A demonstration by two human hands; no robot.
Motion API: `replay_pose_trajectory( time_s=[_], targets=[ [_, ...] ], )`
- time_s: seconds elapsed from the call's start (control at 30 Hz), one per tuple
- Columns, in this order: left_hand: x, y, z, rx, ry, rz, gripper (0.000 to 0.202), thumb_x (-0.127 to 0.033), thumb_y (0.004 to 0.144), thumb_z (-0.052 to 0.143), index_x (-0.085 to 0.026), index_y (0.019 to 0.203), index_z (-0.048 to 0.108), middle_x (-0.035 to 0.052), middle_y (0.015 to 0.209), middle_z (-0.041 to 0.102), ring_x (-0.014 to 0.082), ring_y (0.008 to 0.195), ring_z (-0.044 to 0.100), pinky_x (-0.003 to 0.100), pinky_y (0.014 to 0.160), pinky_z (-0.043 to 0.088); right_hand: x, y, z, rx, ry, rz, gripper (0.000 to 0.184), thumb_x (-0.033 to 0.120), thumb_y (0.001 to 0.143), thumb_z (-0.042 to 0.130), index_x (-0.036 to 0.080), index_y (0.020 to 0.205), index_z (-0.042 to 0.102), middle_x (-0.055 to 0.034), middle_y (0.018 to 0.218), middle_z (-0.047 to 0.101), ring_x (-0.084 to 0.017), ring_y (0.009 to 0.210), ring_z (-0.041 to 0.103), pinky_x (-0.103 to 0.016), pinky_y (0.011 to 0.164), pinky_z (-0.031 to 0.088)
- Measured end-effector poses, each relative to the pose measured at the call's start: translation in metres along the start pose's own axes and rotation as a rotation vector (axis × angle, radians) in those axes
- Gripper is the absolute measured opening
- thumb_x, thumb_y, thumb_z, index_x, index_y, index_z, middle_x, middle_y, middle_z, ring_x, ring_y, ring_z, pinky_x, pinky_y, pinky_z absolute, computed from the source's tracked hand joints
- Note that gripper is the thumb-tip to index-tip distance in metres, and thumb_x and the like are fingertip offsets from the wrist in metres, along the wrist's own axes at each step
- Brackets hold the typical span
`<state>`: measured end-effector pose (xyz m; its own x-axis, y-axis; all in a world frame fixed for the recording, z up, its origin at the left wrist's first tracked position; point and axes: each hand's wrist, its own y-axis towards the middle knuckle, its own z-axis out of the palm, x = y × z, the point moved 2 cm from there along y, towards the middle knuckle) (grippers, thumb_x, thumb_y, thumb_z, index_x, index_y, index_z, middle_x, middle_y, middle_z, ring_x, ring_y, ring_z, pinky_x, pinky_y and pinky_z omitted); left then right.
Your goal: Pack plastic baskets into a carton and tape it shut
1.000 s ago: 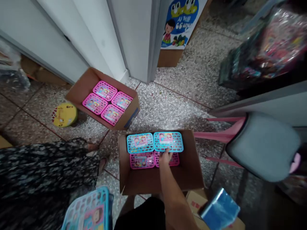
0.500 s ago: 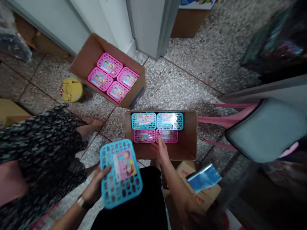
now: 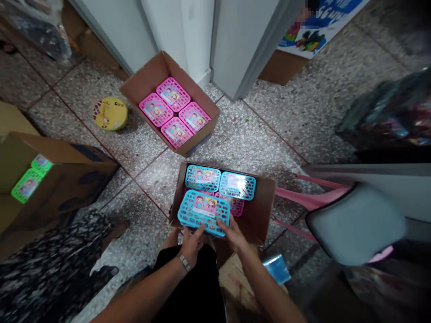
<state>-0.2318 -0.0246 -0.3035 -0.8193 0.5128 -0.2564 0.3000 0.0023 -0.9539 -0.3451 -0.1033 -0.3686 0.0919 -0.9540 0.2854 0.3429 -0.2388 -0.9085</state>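
Both my hands hold one blue perforated plastic case (image 3: 204, 211) over the near left part of an open cardboard box (image 3: 261, 211) on the floor. My left hand (image 3: 191, 242) grips its near edge. At its near right corner is my right hand (image 3: 233, 233). Inside the box lie two more blue cases (image 3: 220, 181) along the far side, with pink cases (image 3: 237, 205) partly showing beneath and beside them.
A second open box (image 3: 148, 80) with several pink cases stands further off by a white door frame. A yellow round tin (image 3: 110, 113) lies left of it. A large box (image 3: 57, 175) with green cases is at left. A pink-legged grey stool (image 3: 357, 222) stands right. A person in dark patterned clothing (image 3: 50, 269) is at lower left.
The blue case, held by my left hand near my lap, has moved forward into the box. My right hand has come onto it. The view has swung left, showing the box with green cases.
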Motion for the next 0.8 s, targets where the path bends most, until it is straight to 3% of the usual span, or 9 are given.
replay_pose_trajectory(
  time_s=[0.1,0.27,0.4,0.47,0.57,0.63,0.73,0.8],
  targets=[
    [0.008,0.007,-0.023,0.029,0.114,-0.119,0.088,-0.049,0.058,0.084,-0.026,0.132,0.042,0.0101,0.121,0.061,0.0252,0.104,0.062,0.035,0.084,0.047,-0.012,0.051,-0.016,0.049,-0.089,0.012,0.094,0.057,0.062,0.081,0.029,0.141,0.038,-0.0088,0.12,0.066,-0.026,0.088,0.069,-0.04,0.071,0.058],
    [0.01,0.011,-0.061,0.057,0.24,-0.158,0.097,-0.066,0.047,0.082,-0.019,0.126,0.05,0.0132,0.12,0.059,0.0222,0.093,0.062,0.033,0.081,0.045,-0.054,0.107,-0.014,0.152,-0.028,-0.139,0.089,0.044,0.067,0.081,0.026,0.143,0.037,-0.0087,0.124,0.064,-0.024,0.1,0.066,-0.042,0.089,0.055],
    [0.009,0.016,-0.075,0.072,0.331,-0.193,0.094,-0.068,0.053,0.077,-0.021,0.129,0.048,0.0136,0.125,0.057,0.0211,0.095,0.06,0.032,0.081,0.044,-0.079,0.137,-0.011,0.097,-0.063,-0.186,0.092,0.044,0.069,0.076,0.022,0.146,0.03,-0.009,0.128,0.061,-0.023,0.108,0.062,-0.043,0.097,0.05],
    [0.012,0.021,-0.078,0.09,0.351,-0.215,0.096,-0.069,0.053,0.077,-0.021,0.131,0.048,0.014,0.127,0.056,0.021,0.095,0.06,0.032,0.082,0.044,-0.083,0.149,-0.014,-0.006,-0.247,-0.174,0.093,0.045,0.067,0.073,0.019,0.146,0.031,-0.0101,0.127,0.061,-0.025,0.112,0.06,-0.046,0.101,0.046],
    [0.018,0.028,-0.083,0.109,0.371,-0.223,0.095,-0.07,0.054,0.077,-0.022,0.13,0.05,0.0136,0.127,0.057,0.0209,0.094,0.061,0.031,0.081,0.044,-0.078,0.159,-0.018,-0.176,-0.533,-0.133,0.096,0.041,0.061,0.074,0.012,0.144,0.037,-0.0182,0.133,0.054,-0.034,0.128,0.048,-0.052,0.11,0.034],
    [0.02,0.028,-0.088,0.108,0.407,-0.203,0.09,-0.07,0.056,0.076,-0.022,0.129,0.053,0.013,0.125,0.058,0.0203,0.093,0.062,0.03,0.078,0.045,-0.07,0.157,-0.017,-0.235,-0.641,-0.073,0.104,0.041,0.059,0.075,0.009,0.148,0.031,-0.0248,0.139,0.046,-0.041,0.132,0.042,-0.058,0.11,0.028],
    [0.015,0.021,-0.098,0.11,0.468,-0.148,0.083,-0.067,0.062,0.075,-0.023,0.129,0.053,0.0121,0.122,0.059,0.02,0.091,0.064,0.028,0.075,0.046,-0.057,0.14,-0.006,-0.284,-0.777,-0.043,0.11,0.045,0.064,0.068,0.005,0.153,0.017,-0.03,0.144,0.037,-0.045,0.134,0.038,-0.06,0.108,0.029],
    [0.006,0.012,-0.106,0.103,0.48,-0.101,0.08,-0.066,0.062,0.075,-0.024,0.126,0.054,0.0108,0.118,0.061,0.0196,0.088,0.064,0.027,0.072,0.047,-0.049,0.12,0.004,-0.297,-0.795,-0.137,0.103,0.049,0.066,0.06,0.005,0.152,0.022,-0.0274,0.148,0.034,-0.043,0.139,0.031,-0.055,0.111,0.029]
  ],
)
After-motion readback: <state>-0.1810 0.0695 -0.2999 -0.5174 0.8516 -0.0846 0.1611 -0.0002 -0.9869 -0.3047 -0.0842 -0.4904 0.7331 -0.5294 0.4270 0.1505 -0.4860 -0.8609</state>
